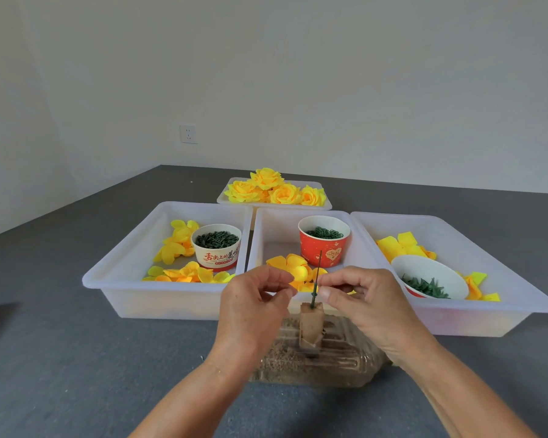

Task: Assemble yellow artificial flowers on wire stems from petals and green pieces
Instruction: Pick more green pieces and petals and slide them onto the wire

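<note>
While both hands are hovering above the grey table (60,358), a thin green wire stem (316,279) is standing upright between them, its foot stuck into a small tan block (310,327) that is sitting on a sandy-looking brown base (339,355). The right hand (364,305) is reaching in from the right with its thumb and forefinger pressed together just beside the stem, roughly midway up it; whether the fingertips are actually gripping the wire or only something tiny next to it cannot be told. The left hand (253,308) is sitting just left of the stem, clear of it, with its fingers curled in and thumb meeting forefinger as if pinching something too small to make out.

Behind the hands, three white trays are lying side by side. The left tray (114,273) is holding loose yellow petals (178,245) and a white paper cup (216,246) full of dark green pieces. The middle tray (266,229) is holding a red paper cup (325,241) of green rings and yellow-orange petals (290,267), which are lying right behind the stem and fingers. The right tray (487,279) is holding squarish yellow pieces (399,245) and a tipped bowl (431,276) of green pieces. Farther back, a fourth tray (325,203) is carrying finished yellow flowers (272,189). A wall socket (188,134) is showing on the white wall.
</note>
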